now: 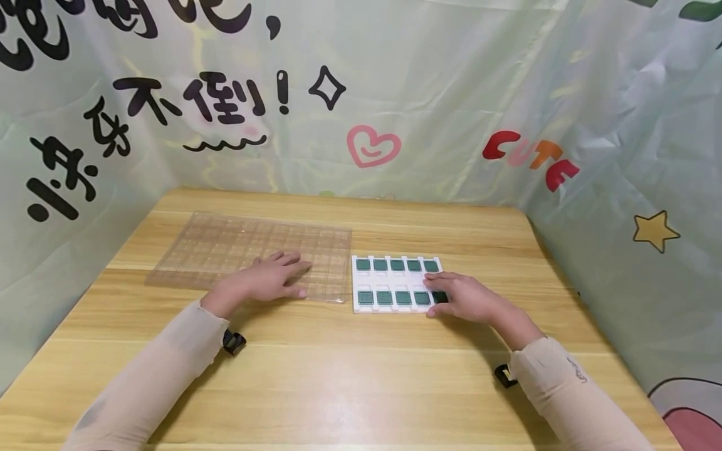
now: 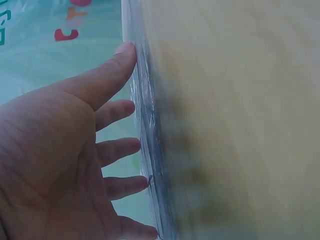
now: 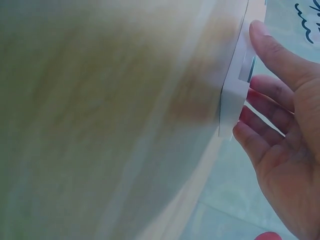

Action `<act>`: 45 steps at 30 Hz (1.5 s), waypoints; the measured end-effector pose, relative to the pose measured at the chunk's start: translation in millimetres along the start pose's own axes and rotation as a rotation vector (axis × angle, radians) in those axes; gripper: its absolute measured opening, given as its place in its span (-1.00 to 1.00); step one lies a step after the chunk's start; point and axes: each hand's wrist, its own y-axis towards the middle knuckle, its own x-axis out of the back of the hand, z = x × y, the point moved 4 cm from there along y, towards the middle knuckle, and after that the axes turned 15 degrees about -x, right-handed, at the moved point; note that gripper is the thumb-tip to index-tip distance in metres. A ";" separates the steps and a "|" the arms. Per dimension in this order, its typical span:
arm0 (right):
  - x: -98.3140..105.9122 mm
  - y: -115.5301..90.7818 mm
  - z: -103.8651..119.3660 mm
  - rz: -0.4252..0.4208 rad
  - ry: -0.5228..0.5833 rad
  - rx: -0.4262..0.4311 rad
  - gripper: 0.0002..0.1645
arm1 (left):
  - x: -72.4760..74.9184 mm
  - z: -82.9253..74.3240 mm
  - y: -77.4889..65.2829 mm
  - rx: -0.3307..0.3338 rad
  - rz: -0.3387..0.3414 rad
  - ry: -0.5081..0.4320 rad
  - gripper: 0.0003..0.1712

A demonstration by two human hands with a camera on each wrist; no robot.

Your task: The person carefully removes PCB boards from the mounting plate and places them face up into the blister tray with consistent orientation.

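A clear plastic tray (image 1: 197, 250) with a grid of compartments lies flat on the left of the table. My left hand (image 1: 267, 277) rests on its front part, fingers spread and nearly straight; the left wrist view shows the fingertips touching the plastic layers (image 2: 146, 95). Just right of it sits a white tray (image 1: 389, 280) carrying two rows of green square chips (image 1: 403, 297). My right hand (image 1: 465, 299) lies over that tray's right end, fingers loosely bent, covering some of the chips. In the right wrist view, fingertips touch the white tray's side (image 3: 232, 102).
Both trays lie on a wood-grain table (image 1: 327, 376). A pale printed curtain (image 1: 440, 81) stands behind the table and along both its sides. A small black wrist device (image 1: 234, 342) shows at the left sleeve, another (image 1: 505, 376) at the right.
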 end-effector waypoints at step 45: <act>3.2 -4.0 -2.6 0.101 0.110 -0.108 -0.17 | -11.0 9.3 -55.0 0.034 -0.010 -0.021 0.23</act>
